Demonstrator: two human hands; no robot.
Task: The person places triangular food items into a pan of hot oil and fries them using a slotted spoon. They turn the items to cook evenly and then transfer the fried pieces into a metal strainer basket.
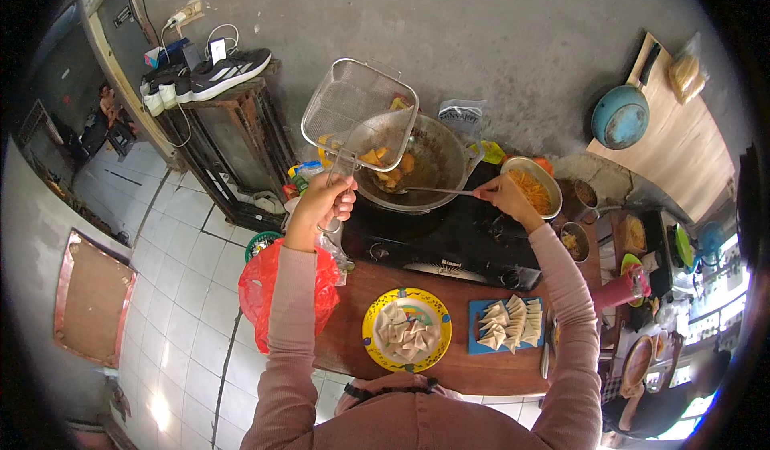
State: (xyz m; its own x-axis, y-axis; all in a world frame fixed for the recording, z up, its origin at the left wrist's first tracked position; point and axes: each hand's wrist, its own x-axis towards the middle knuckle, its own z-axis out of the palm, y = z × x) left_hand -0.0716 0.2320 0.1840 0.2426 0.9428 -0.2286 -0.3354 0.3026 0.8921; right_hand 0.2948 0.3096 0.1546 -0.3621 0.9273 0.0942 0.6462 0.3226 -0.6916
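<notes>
My left hand (322, 209) grips the handle of a rectangular wire-mesh strainer (361, 107), raised over the left part of a large metal wok (448, 149). Through the mesh I see golden fried pieces (391, 170) in the wok. My right hand (508, 196) holds the thin handle of a metal utensil (442, 191), its far end down in the wok beside those pieces. The wok rests on a black Rinnai gas stove (433, 242). Just past my right hand stands a metal bowl (556, 191) of orange shreds, likely grated carrot.
Folded wrappers lie on a yellow-rimmed plate (445, 329) and a blue board (475, 346), with a knife (545, 354) alongside. A red plastic bag (258, 287) hangs by my left forearm. Small metal cups (574, 240) stand at right. Another person (656, 402) is at lower right.
</notes>
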